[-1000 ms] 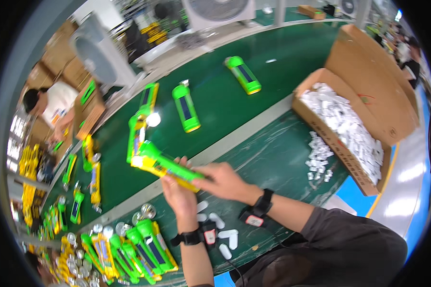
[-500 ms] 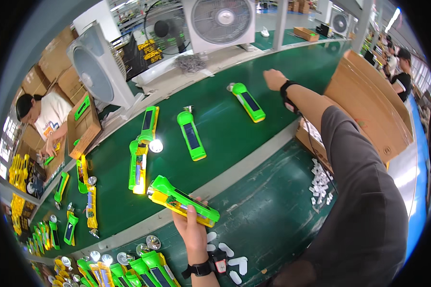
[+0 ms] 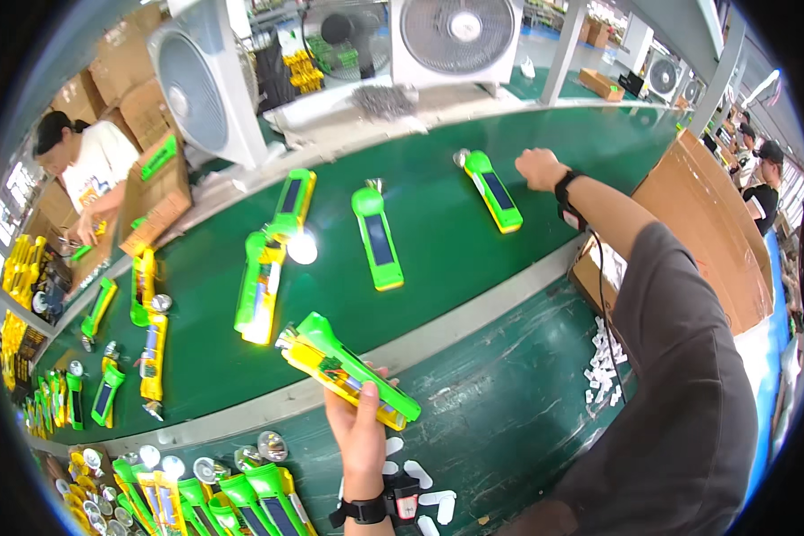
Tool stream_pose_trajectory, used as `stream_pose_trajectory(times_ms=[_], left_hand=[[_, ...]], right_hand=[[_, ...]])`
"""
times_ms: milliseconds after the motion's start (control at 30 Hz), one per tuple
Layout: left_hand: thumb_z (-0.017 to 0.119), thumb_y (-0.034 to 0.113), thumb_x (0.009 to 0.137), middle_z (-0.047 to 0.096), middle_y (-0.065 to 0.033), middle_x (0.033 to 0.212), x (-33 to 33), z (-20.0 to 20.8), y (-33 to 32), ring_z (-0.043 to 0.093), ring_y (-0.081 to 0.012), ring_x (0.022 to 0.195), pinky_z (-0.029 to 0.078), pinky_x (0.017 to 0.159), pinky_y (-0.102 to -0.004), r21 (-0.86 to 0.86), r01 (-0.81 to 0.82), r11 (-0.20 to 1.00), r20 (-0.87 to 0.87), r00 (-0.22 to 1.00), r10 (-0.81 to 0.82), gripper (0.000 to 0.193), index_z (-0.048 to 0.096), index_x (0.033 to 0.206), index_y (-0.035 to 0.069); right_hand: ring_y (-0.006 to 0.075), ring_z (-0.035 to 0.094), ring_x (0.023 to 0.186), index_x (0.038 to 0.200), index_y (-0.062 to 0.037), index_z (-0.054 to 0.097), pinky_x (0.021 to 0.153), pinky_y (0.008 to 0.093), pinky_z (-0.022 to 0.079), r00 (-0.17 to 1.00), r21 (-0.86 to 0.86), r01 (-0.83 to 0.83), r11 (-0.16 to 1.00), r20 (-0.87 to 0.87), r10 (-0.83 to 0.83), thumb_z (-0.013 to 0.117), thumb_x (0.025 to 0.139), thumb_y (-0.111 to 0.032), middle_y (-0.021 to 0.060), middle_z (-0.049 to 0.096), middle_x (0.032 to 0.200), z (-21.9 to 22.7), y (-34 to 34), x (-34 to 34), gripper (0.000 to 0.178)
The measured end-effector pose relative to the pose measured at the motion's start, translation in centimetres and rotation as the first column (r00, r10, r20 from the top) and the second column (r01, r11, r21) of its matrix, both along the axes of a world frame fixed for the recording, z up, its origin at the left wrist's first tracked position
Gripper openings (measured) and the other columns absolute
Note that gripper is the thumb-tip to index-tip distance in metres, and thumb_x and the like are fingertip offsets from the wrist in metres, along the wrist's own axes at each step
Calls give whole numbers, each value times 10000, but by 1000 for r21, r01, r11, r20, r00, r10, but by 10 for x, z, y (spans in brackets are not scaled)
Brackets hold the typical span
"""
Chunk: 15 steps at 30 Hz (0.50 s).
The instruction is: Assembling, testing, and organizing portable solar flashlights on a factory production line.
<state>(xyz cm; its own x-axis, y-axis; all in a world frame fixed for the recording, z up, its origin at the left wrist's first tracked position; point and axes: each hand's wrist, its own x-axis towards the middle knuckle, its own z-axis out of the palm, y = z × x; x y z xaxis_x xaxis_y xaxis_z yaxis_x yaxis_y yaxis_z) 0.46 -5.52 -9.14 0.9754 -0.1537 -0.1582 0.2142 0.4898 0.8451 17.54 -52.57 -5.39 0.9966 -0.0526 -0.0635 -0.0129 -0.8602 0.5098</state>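
Note:
In my left hand [image 3: 363, 427] is a green and yellow solar flashlight [image 3: 344, 371], its casing parted so that wires and a battery show along the side. My fingers and thumb wrap its lower body. My right hand [image 3: 540, 170] is stretched out over the green belt with its fingers curled in; whether anything is inside them is hidden. Just left of it lies another green flashlight [image 3: 493, 192] with its reflector hanging out. A second green flashlight [image 3: 378, 239] lies farther left. Beyond that, an opened flashlight [image 3: 261, 290] lies beside a lit reflector [image 3: 302, 247].
Several flashlights [image 3: 272, 500] stand in a row at the lower left. White plastic caps [image 3: 417, 473] and small white pieces [image 3: 604, 366] lie on the near bench [image 3: 491, 375]. A large cardboard box [image 3: 710, 232] stands at right. Across the belt [image 3: 438, 304], a person [image 3: 98, 165] works beside fans.
My view has shifted, so the belt and flashlights appear farther right. My right hand has come slightly closer to the flashlight beside it. My left hand keeps hold of its flashlight.

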Motion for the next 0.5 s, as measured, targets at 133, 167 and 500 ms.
stream_pose_trajectory(times_ms=[133, 167, 500], left_hand=[[541, 67, 928, 542, -81, 1081, 0, -10, -3, 582, -219, 984, 525, 831, -413, -4, 27, 1000, 45, 999, -27, 340, 402, 1238, 57], [543, 64, 926, 539, -78, 1069, 2, -17, -1, 584, -219, 980, 529, 822, -411, -13, 26, 1000, 61, 998, -25, 330, 405, 1225, 59], [553, 37, 913, 568, -113, 969, 13, -35, 6, 618, -232, 868, 541, 776, -402, -57, 68, 996, 129, 990, -60, 288, 403, 1158, 60]], right_hand=[[395, 634, 751, 811, -17, 596, 665, 470, 526, 975, 376, -210, 903, 145, 166, 585, 680, -94, 218, 618, 688, 70, 74, -53, 153], [395, 631, 773, 871, -9, 587, 663, 461, 524, 943, 415, -333, 847, 122, 311, 544, 730, -80, 230, 621, 742, 102, 106, -75, 164], [356, 609, 710, 1146, -31, 541, 655, 416, 491, 229, 32, -947, 320, 768, 598, 582, 849, -92, 143, 612, 755, 382, 286, -194, 307]])
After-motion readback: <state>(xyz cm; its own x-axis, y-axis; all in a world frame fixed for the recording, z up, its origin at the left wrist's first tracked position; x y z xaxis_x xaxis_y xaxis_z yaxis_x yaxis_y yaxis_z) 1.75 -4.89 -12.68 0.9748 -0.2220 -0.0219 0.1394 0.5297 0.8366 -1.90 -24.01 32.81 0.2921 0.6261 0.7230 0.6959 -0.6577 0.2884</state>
